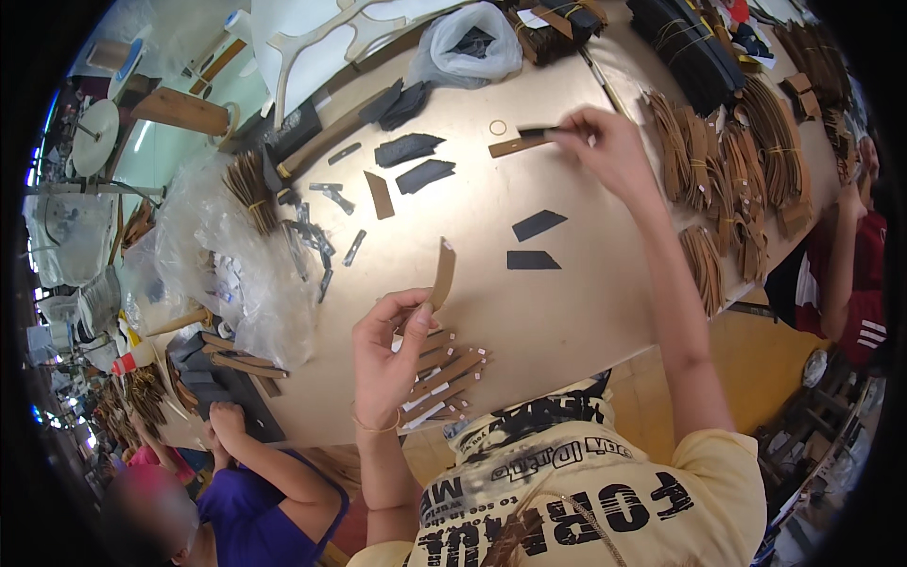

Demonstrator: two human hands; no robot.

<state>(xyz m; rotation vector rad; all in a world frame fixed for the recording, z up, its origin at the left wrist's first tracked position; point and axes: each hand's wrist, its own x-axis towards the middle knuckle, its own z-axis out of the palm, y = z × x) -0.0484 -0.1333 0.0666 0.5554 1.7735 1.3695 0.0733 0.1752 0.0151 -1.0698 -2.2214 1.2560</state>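
Note:
My left hand point(389, 352) pinches a short tan-brown leather-like strip point(444, 274) between thumb and fingers, its far end pointing up. Just below that hand lies a fanned pile of brown strips point(453, 376) with small white tags. Farther off to the right, my right hand point(605, 151) is closed on the end of a thin dark strip point(539, 130). A brown strip point(515, 147) lies by its fingertips; whether they touch it too I cannot tell. Beside these is a rubber band point(497, 128). Between my hands rest two black angled pieces point(539, 225).
Bundled brown strips point(737, 161) line the right side. More black pieces point(408, 149), a brown piece point(379, 195) and small metal-looking clips point(316, 231) lie left of centre. Clear plastic bags point(236, 274) and a co-worker's arm point(255, 454) are at left; another person point(841, 265) stands at right.

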